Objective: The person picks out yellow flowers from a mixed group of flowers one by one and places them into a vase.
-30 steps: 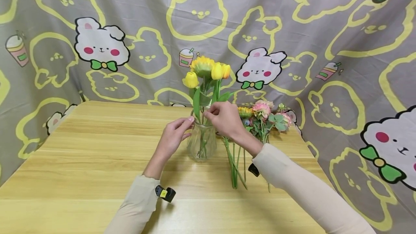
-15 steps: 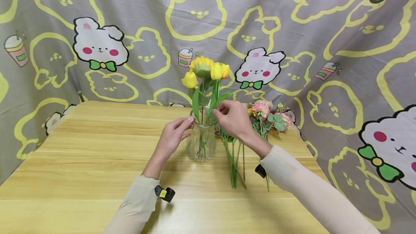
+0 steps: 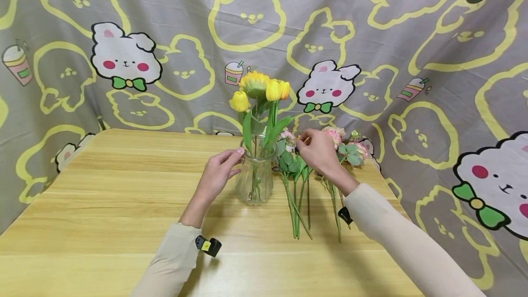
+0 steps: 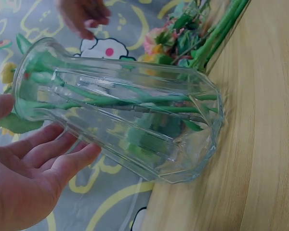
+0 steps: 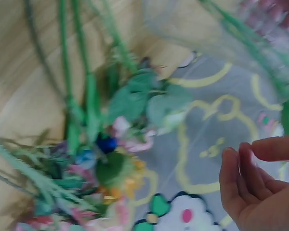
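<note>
A clear glass vase (image 3: 254,175) stands upright on the wooden table. Two yellow tulips (image 3: 239,101), an orange tulip (image 3: 284,90) and a sunflower (image 3: 254,84) rise from it, their stems inside the glass. My left hand (image 3: 217,171) touches the left side of the vase's neck, thumb near the rim, fingers extended loosely along the glass in the left wrist view. To the right of the vase, my right hand (image 3: 319,152) hovers above the loose flowers. In the right wrist view nothing lies between its loosely bent fingers (image 5: 231,178).
Pink flowers (image 3: 335,134) and green stems (image 3: 297,207) lie on the right of the wooden table (image 3: 123,214). Another sunflower (image 5: 123,173) and small blue blooms lie among them in the right wrist view. A patterned cloth (image 3: 185,8) hangs behind the table.
My right hand has left the vase's stems and leaves and moved right, over the loose flowers. My left hand stays at the vase's neck.
</note>
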A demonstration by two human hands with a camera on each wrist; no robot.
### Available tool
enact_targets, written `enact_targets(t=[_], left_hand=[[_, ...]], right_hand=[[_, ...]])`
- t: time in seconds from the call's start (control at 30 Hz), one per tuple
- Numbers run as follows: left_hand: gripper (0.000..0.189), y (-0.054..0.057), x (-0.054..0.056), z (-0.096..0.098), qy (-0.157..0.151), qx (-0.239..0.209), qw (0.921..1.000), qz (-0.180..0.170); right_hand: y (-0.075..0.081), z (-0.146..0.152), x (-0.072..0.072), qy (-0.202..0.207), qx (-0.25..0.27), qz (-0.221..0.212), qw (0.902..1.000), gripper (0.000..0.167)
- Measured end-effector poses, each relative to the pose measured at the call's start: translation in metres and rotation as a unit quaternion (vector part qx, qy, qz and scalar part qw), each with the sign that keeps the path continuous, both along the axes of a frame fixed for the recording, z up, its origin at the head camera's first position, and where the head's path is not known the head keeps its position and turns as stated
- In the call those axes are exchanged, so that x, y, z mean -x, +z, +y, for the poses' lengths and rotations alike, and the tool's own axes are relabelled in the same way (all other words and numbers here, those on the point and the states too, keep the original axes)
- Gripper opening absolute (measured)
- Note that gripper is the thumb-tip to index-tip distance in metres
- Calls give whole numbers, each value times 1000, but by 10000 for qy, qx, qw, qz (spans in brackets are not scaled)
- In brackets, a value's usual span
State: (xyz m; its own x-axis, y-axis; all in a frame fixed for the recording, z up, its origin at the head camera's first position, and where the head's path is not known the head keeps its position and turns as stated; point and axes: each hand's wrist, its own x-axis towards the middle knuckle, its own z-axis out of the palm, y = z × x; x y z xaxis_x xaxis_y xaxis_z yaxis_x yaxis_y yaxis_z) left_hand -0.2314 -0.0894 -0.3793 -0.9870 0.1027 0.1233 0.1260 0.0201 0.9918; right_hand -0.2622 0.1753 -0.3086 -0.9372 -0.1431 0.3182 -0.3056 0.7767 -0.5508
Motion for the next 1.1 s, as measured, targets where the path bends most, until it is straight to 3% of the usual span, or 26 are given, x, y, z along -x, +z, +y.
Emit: enact_targets(t=[0.2,0.43,0.77,0.83,0.93,1.1], left_hand=[[60,1,0,0,-16,0,10000,-14],[59,2,-1,0,-8,-41,10000,-55],[59,1,-1,1,-40,-69,9999,-85],[59,2,-2,1,-40,-85,9999,-94],[59,3,-2,0,-38,-99,9999,-93],[59,3,-2,0,-45,-92,9999,-101]], right_hand=[[-23,19,13,-400,19,-81,9992,20],[-48,33,25,-567,-22,-43,9984,23],[-82,42,36,-1002,-826,-662,9893,32],[-86,44,38,-1033,-1019,-849,9858,34],[-91,44,40,-1079,-1232,-1083,9805,23],[-95,45,39,-1061,-1219,-1324,9779,28]])
